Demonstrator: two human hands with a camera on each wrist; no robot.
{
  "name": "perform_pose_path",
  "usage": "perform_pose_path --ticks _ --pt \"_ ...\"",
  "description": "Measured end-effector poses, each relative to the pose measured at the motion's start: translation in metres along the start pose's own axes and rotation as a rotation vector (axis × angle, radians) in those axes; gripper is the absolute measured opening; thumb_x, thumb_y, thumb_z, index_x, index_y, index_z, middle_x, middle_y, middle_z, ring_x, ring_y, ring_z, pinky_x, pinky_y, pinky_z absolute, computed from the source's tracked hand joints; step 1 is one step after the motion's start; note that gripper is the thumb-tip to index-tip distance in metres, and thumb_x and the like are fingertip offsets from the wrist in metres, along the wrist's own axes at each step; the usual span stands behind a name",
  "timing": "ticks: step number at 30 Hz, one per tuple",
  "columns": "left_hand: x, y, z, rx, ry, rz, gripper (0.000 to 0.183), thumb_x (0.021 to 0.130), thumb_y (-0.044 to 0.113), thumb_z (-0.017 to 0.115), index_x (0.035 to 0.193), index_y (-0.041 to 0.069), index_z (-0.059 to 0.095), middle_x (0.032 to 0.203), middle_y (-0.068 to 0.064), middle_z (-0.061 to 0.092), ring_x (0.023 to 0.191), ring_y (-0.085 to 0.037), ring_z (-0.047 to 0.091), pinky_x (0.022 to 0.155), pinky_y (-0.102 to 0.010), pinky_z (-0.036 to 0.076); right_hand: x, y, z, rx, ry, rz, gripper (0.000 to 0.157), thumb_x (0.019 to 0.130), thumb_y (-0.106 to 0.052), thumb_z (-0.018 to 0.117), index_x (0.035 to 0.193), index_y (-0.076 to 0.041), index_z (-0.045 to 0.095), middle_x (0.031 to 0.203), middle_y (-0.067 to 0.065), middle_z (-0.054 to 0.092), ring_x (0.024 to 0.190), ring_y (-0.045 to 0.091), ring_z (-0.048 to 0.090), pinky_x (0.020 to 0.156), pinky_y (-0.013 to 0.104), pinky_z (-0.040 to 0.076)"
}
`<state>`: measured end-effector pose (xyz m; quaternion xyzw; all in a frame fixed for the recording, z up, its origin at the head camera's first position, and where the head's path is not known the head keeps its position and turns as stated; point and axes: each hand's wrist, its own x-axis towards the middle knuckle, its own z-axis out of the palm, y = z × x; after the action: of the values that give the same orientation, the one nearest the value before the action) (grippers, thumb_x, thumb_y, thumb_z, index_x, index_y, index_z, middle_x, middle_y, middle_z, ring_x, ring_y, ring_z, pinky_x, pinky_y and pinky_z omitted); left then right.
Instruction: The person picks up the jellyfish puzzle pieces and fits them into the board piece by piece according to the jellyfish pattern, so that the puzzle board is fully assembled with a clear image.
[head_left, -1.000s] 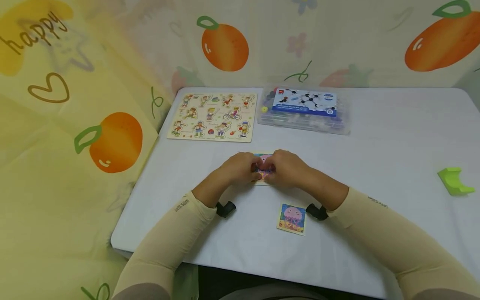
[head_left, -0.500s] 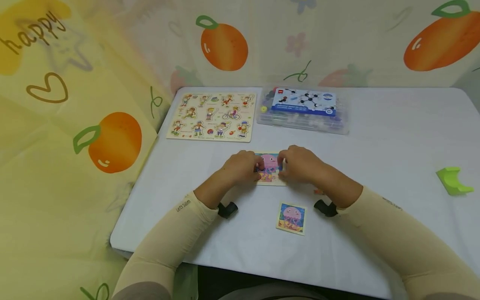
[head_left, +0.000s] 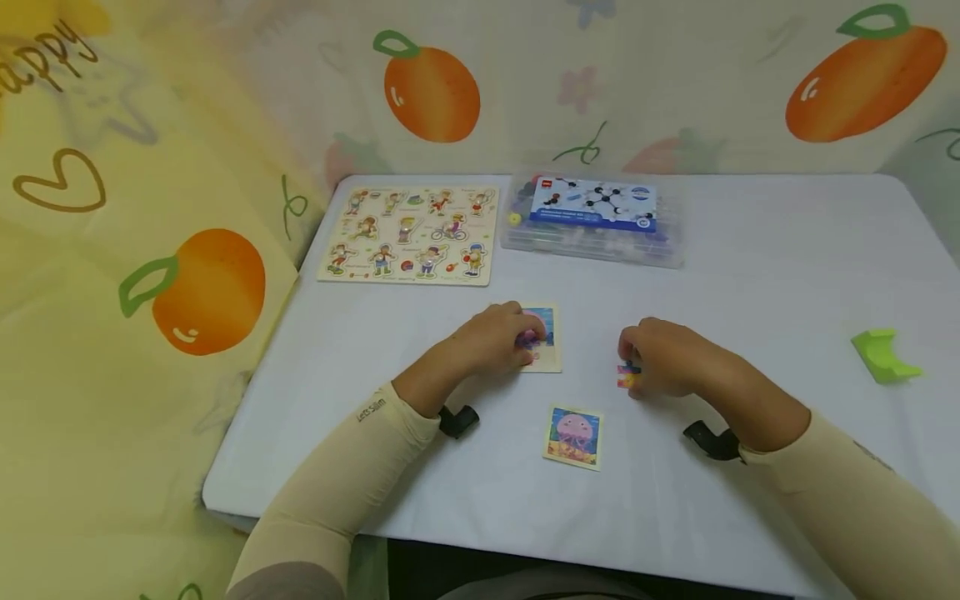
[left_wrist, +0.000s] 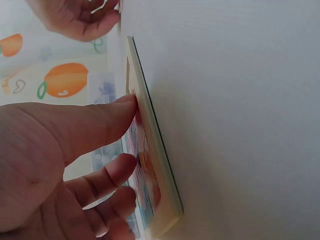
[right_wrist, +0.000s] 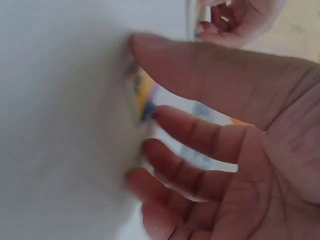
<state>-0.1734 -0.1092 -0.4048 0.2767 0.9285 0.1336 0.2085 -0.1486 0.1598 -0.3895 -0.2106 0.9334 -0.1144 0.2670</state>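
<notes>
In the head view a small jigsaw board (head_left: 550,357) with a pink jellyfish picture lies mid-table. My left hand (head_left: 495,335) rests on its left part, thumb and fingertips touching the picture and hiding much of it. The left wrist view shows the tips spread apart along the board's face (left_wrist: 159,172). Farther right, my right hand (head_left: 667,357) pinches a small multicoloured jigsaw piece (head_left: 626,379) at the table surface. In the right wrist view that piece (right_wrist: 143,92) is blurred and tilted between thumb and index finger.
Nearer the person lies a jellyfish picture card (head_left: 573,437). A wooden picture puzzle board (head_left: 405,235) and a clear plastic box (head_left: 592,221) with a molecule label stand at the back. A lime-green curved block (head_left: 885,356) lies far right.
My right hand has left the jigsaw board and moved right and nearer to the loose jigsaw piece, which it now pinches. My left hand stays on the board. The head view has shifted slightly.
</notes>
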Motion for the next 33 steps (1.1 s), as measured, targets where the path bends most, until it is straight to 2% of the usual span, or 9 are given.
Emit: perform_pose_path --ticks 4,9,15,20,24,28,33 --pt "-0.001 -0.002 0.000 -0.033 -0.005 0.007 0.034 0.097 0.025 0.072 0.130 0.023 0.066 0.117 -0.003 0.058 0.107 -0.020 0.053 0.097 -0.038 0.046 -0.001 0.000 0.003 0.024 0.051 -0.034 0.032 0.082 -0.023 0.085 0.103 -0.006 0.067 0.090 0.004 0.059 0.087 0.023 0.053 0.082 0.042 0.049" --pt "-0.002 -0.003 0.002 -0.055 -0.003 -0.006 0.035 0.096 0.026 0.073 0.130 0.024 0.065 0.115 -0.002 0.057 0.105 -0.019 0.053 0.095 -0.037 0.046 0.010 -0.016 0.008 0.068 0.135 -0.070 0.034 0.086 -0.026 0.080 0.111 -0.004 0.070 0.090 0.004 0.062 0.088 0.023 0.054 0.082 0.042 0.048" --pt "-0.001 -0.004 0.002 -0.071 0.005 -0.012 0.035 0.094 0.025 0.076 0.127 0.022 0.065 0.112 -0.002 0.058 0.103 -0.019 0.053 0.093 -0.036 0.046 0.031 -0.045 0.017 0.008 0.258 -0.259 0.023 0.087 -0.019 0.078 0.107 -0.007 0.077 0.095 0.003 0.069 0.087 0.019 0.060 0.084 0.042 0.052" --pt "-0.001 -0.003 0.002 -0.100 0.008 -0.006 0.036 0.094 0.026 0.076 0.128 0.019 0.066 0.114 -0.002 0.060 0.106 -0.018 0.055 0.095 -0.036 0.046 0.042 -0.056 0.022 -0.039 0.316 -0.376 0.016 0.087 -0.015 0.079 0.101 -0.007 0.080 0.093 0.005 0.069 0.088 0.020 0.062 0.085 0.041 0.054" --pt "0.000 -0.002 0.004 -0.101 0.014 -0.001 0.037 0.094 0.031 0.076 0.127 0.019 0.066 0.114 -0.002 0.060 0.105 -0.018 0.056 0.094 -0.035 0.047 0.045 -0.057 0.021 -0.031 0.325 -0.407 0.014 0.086 -0.012 0.080 0.099 -0.006 0.080 0.091 0.005 0.068 0.087 0.020 0.061 0.082 0.041 0.054" --pt "0.002 0.002 0.005 -0.071 0.020 -0.028 0.037 0.093 0.031 0.077 0.125 0.019 0.065 0.111 -0.001 0.059 0.101 -0.017 0.055 0.089 -0.033 0.047 0.045 -0.053 0.019 -0.020 0.301 -0.417 0.015 0.087 -0.011 0.079 0.101 -0.006 0.081 0.093 0.006 0.068 0.087 0.021 0.061 0.081 0.039 0.053" --pt "0.004 0.006 0.006 -0.044 0.009 -0.062 0.036 0.092 0.031 0.078 0.124 0.020 0.065 0.107 0.000 0.057 0.098 -0.017 0.054 0.086 -0.033 0.046 0.037 -0.049 0.019 -0.038 0.240 -0.417 0.024 0.089 -0.018 0.078 0.112 -0.009 0.080 0.095 0.006 0.062 0.085 0.020 0.053 0.075 0.033 0.046"
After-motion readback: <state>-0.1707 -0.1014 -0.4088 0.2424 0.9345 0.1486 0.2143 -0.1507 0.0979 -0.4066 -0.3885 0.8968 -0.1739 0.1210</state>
